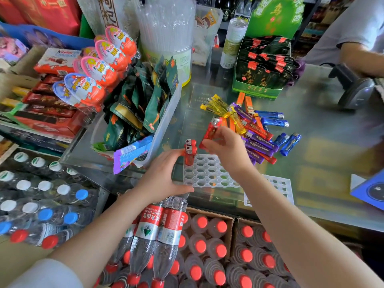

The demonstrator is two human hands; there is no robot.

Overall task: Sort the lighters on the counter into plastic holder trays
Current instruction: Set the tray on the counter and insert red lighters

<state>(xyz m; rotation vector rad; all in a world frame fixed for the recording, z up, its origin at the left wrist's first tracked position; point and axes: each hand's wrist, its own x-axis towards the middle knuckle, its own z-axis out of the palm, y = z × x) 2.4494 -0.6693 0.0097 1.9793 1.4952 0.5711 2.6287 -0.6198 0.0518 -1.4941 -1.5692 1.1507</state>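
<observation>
Pinching a translucent red plastic lighter [211, 129], her right hand [225, 150] hides its base. Left hand [164, 173] steadies the white holed plastic holder tray [209, 173]; lighter printing is unreadable, though "Kinder" eggs [97, 69] read clearly.

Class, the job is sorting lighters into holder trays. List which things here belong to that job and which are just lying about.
Belongs to the job:
- red lighter in the right hand
- red lighters in tray, by the left hand
- holder tray
- second tray
- loose lighter pile

Just lying about:
- Kinder eggs
- water bottles
- barcode scanner
</observation>
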